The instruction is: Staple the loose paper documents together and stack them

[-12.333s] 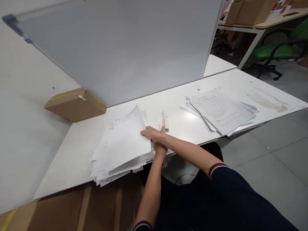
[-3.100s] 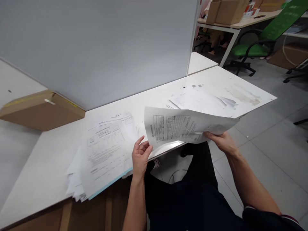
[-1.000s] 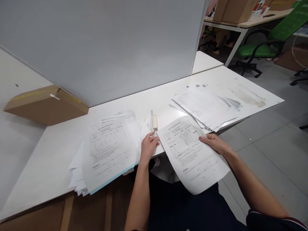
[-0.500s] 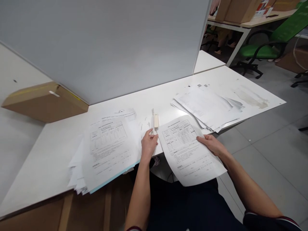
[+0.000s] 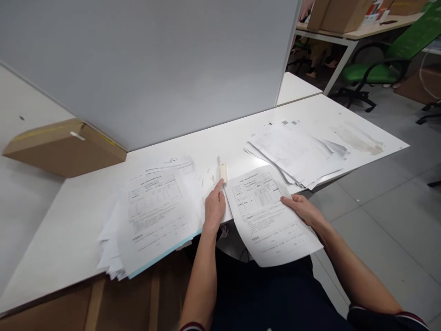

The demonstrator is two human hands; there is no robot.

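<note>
My right hand [image 5: 303, 209] grips the right edge of a printed form [image 5: 257, 207], thumb on top and fingers underneath. The sheet bends down past the table's front edge. Beside its top left corner lies a small cream oblong block [image 5: 223, 172], perhaps a stapler. My left hand [image 5: 215, 207] reaches in with the index finger stretched out to the block's near end, seemingly touching it. The other left fingers are bent and partly hidden. To the left, a stack of printed forms [image 5: 155, 211] lies uneven, with a light blue edge showing at its bottom.
Another loose pile of papers [image 5: 292, 149] sits on the right of the white table [image 5: 220, 138]. A grey panel [image 5: 165, 69] rises behind. At the left stands a cardboard box [image 5: 65, 147]. A green chair [image 5: 374, 71] is farther back, near another desk with a person's feet below.
My left hand has moved slightly forward, its index finger now stretched onto the near end of the cream block. My right hand and the form stay nearly in place.
</note>
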